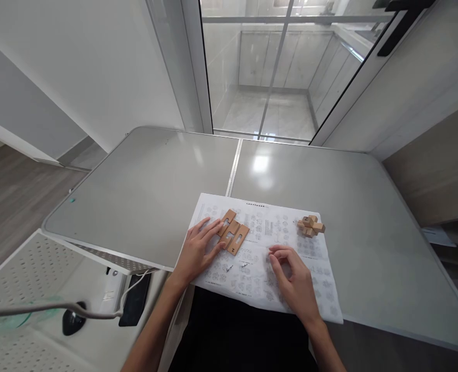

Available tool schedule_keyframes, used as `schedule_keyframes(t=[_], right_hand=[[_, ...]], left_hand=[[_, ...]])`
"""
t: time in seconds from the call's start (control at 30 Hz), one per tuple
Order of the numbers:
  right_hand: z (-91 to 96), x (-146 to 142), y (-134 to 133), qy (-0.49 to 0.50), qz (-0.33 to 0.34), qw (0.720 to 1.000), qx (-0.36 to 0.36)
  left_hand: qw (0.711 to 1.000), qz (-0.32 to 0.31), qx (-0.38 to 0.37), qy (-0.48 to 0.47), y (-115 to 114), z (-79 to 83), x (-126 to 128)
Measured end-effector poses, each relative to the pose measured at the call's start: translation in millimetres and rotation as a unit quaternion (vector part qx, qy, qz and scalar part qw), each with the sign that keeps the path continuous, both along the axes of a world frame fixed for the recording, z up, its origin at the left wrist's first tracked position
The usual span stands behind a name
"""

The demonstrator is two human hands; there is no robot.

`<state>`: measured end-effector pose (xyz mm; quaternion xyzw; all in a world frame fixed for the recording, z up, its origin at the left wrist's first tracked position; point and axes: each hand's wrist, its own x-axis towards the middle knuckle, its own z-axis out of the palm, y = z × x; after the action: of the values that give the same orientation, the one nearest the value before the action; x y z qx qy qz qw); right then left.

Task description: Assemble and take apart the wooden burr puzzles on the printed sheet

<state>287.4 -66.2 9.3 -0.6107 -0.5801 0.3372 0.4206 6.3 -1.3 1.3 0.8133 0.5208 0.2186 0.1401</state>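
Flat wooden puzzle pieces [233, 232] with cut-out slots lie side by side on a printed instruction sheet [258, 263]. A figure 2 marks the nearest piece. Beside them, my left hand [200, 248] lies with its fingers spread; its fingertips touch the left edges of the pieces. Over the middle right of the sheet, my right hand [293, 276] is loosely curled, thumb tip close to the index fingertip, and nothing shows between them. An interlocked wooden burr puzzle [310, 226], also marked 2, stands near the sheet's upper right corner, apart from both hands.
The sheet lies across the near edge of a grey folding table [155, 181] with a seam [234, 165]. At lower left, a white perforated cart [93, 343] holds a black mouse [74, 320], a dark flat device [135, 302] and a cable [50, 308]. A glass door [268, 67] stands behind the table.
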Motion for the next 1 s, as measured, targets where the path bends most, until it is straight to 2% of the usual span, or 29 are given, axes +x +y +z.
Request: schedule_keyframes(t=[0.13, 0.57, 1.0], right_hand=[[-5.4, 1.9, 1.4, 0.010, 0.004, 1.000, -0.002], [-3.7, 1.9, 0.6, 0.021, 0.005, 1.000, -0.006], [-2.4, 1.8, 1.4, 0.032, 0.002, 0.999, -0.006]], left_hand=[[1.000, -0.005, 0.012, 0.028, 1.4, 0.5, 2.6], [0.998, -0.009, 0.007, 0.063, 2.6, 3.2, 4.2], [1.000, -0.007, -0.002, -0.008, 4.6, 9.4, 2.6]])
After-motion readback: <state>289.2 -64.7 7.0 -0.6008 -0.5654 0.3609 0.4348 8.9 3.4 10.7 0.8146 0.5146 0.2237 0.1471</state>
